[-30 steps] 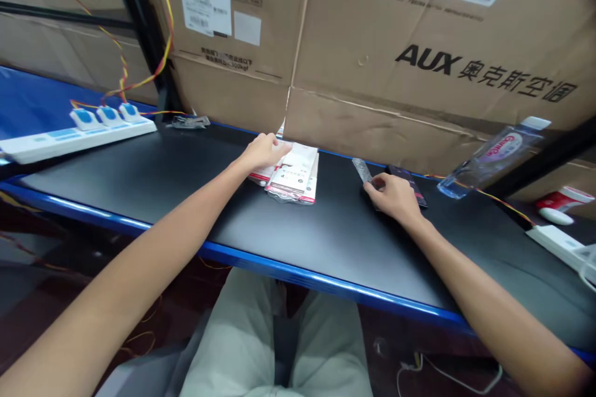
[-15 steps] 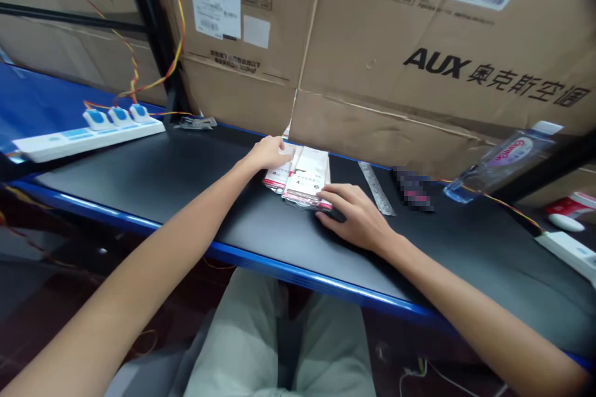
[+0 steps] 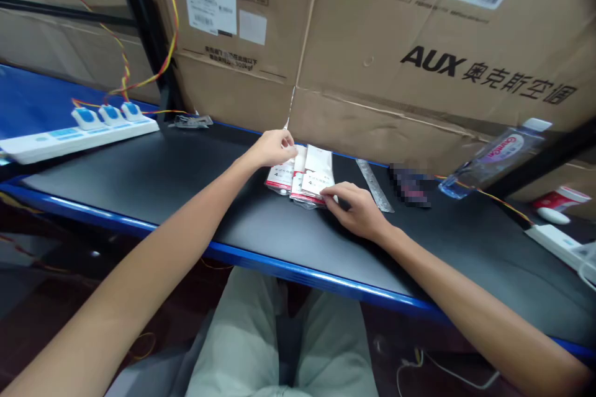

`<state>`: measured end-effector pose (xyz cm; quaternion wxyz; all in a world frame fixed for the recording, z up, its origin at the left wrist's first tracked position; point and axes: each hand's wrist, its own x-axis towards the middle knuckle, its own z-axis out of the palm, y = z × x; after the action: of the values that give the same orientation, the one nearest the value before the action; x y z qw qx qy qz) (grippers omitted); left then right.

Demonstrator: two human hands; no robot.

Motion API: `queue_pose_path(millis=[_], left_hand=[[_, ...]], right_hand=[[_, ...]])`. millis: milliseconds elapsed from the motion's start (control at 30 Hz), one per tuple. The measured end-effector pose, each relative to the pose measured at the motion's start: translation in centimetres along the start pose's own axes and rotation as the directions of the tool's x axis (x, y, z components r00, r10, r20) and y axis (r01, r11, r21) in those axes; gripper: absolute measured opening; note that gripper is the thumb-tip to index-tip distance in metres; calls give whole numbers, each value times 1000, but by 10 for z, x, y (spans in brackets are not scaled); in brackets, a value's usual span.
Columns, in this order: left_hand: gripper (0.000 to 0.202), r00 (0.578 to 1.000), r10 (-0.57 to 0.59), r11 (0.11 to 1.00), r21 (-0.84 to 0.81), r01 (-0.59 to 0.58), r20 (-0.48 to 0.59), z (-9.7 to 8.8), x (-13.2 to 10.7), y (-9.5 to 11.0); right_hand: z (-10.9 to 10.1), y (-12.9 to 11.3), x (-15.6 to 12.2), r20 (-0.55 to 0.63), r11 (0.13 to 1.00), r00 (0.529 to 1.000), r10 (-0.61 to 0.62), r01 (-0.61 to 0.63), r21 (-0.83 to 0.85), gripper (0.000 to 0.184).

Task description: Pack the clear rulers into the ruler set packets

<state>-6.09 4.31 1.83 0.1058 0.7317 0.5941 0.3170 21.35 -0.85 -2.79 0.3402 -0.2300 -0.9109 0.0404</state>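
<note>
Several flat white-and-red packets [image 3: 280, 176], printed with a "4", overlap on the black table mat; clear plastic shows at their lower edges. My left hand [image 3: 274, 147] is at the top of the left and middle packets, fingers curled and thumb tip against the middle packet's upper edge. At the lower right corner of the rightmost packet [image 3: 319, 164], my right hand [image 3: 356, 206] has thumb and forefinger closed on its edge. That packet lies over part of the middle one. The lower fingers of my right hand are partly hidden.
A clear ruler-like strip [image 3: 375, 186] and a blurred dark item [image 3: 410, 185] lie to the right. Beyond them a plastic bottle [image 3: 496, 158] leans. Power strips [image 3: 84, 136] sit at both sides. A large cardboard box [image 3: 363, 118] stands behind the black mat [image 3: 261, 229].
The packets have spread apart sideways, so a middle one now shows between the other two. My right thumb and forefinger have closed on the right packet's corner. The view has shifted slightly.
</note>
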Motion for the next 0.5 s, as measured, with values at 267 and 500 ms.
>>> queue_pose_path(millis=[267,500], left_hand=[[26,832,398,885,-399,-239,386,16,-24,48],[18,830,400,870,-447,-209,389,22,-23,50]], right_hand=[[2,-2,1,-65,996,995,74,-76,-36,10],[0,-7,2,-137,989,979,148,-147,16,15]])
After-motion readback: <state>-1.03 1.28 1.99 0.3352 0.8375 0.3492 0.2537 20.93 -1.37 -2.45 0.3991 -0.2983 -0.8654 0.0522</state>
